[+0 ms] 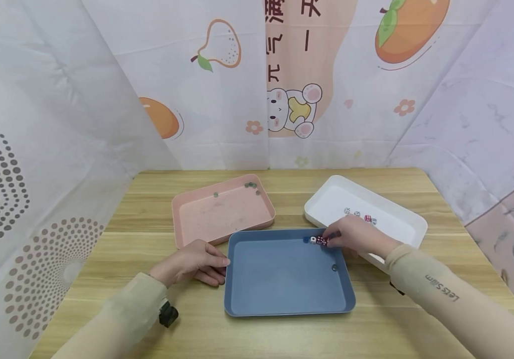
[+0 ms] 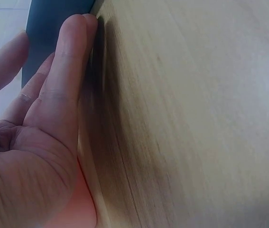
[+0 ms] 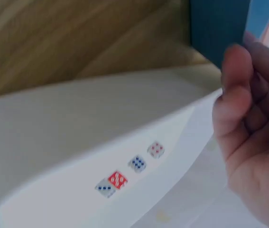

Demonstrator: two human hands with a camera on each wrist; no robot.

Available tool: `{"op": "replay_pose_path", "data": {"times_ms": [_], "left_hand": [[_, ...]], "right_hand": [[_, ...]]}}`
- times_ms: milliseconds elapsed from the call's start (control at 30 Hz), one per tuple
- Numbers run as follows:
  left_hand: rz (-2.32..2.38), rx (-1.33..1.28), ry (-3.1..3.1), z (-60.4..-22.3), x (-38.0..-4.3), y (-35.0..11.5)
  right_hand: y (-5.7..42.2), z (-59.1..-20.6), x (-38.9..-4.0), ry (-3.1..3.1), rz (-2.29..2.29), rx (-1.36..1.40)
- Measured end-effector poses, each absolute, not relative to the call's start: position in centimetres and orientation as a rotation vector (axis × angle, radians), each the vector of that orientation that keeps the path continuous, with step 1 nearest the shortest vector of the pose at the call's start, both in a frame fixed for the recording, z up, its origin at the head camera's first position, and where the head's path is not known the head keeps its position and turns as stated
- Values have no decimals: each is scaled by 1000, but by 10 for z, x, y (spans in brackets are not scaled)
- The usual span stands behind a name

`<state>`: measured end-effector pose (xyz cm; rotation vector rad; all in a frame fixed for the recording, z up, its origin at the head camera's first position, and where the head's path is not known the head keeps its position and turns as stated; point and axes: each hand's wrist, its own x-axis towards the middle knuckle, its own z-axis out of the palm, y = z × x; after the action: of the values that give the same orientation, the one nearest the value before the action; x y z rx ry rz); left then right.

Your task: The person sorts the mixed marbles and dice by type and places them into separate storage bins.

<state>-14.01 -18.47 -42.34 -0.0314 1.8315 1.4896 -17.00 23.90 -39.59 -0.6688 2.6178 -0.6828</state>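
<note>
Beige cloth sleeves (image 1: 126,304) lie closest to me, reaching in from seven and four o'clock toward a blue, shallow rectangular tray (image 1: 283,279). Near its one o'clock corner, just inside the far wall, sits a small dark red cubic die with white pips (image 1: 320,241), beside a white cubic die (image 1: 313,240). My right hand (image 1: 356,233) pinches the dark red die at thumb and fingertips; whether a second hides under them I cannot tell. My left hand (image 1: 194,262) rests by the tray's nine o'clock wall, fingers relaxed and nearly straight. I expect the die to be light, hard and sturdy, its smooth faces apt to slip or skate. Thumb and forefinger on opposite faces should suit it, since the far wall crowds it.
</note>
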Motion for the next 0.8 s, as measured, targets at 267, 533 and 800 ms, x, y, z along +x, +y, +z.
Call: {"op": "replay_pose_path", "data": {"times_ms": [267, 533, 800], "left_hand": [[1490, -30, 1829, -424, -141, -185], [1481, -22, 1834, -425, -141, -185], [1484, -30, 1838, -425, -141, -185]], "right_hand": [[265, -389, -183, 2605, -800, -653], [282, -384, -193, 2586, -911, -540], [295, -379, -212, 2617, -921, -443]]}}
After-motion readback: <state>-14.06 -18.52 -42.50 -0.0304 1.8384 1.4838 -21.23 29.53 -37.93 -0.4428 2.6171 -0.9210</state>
